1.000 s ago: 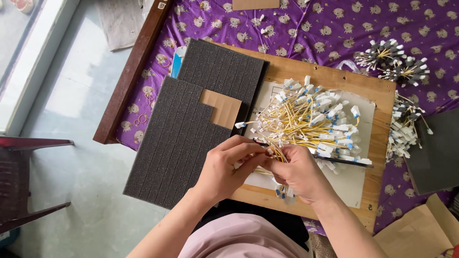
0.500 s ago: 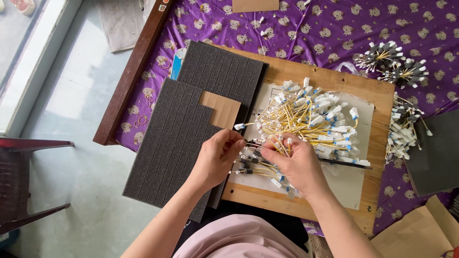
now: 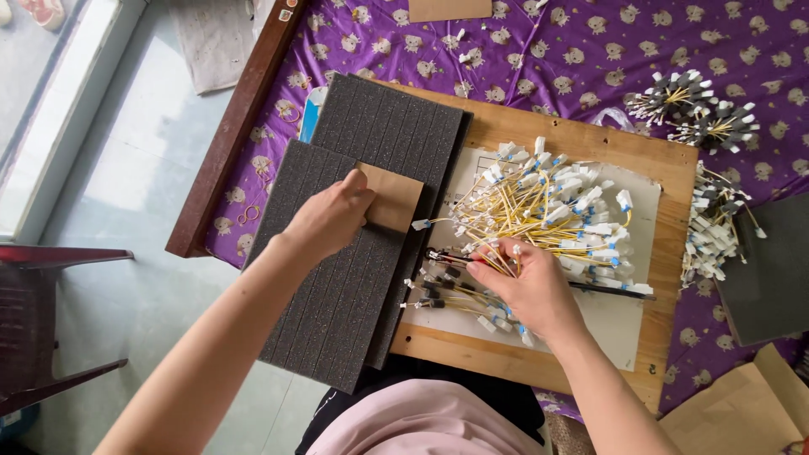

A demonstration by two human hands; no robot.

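On the wooden board point(image 3: 539, 358), left hand point(image 3: 333, 215) rests curled on foam point(image 3: 337, 286); right hand point(image 3: 527, 282) seemingly pinches yellow cables point(image 3: 539, 206).

pale grey-green floor point(image 3: 126, 194) w/ soft daylight, brighter strip at top left. dark red chair point(image 3: 42, 329) stood at left edge. purple patterned cloth point(image 3: 573, 50) covered a low platform w/ dark wood edge rail point(image 3: 232, 135). grey rag point(image 3: 215, 42) lay on floor nearby.

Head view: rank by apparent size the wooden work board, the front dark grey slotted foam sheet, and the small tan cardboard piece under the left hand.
1. Wooden work board, largest, though partly covered.
2. Front dark grey slotted foam sheet, clearly smaller in the part that shows.
3. Small tan cardboard piece, far the smallest; the left hand hides part of it.
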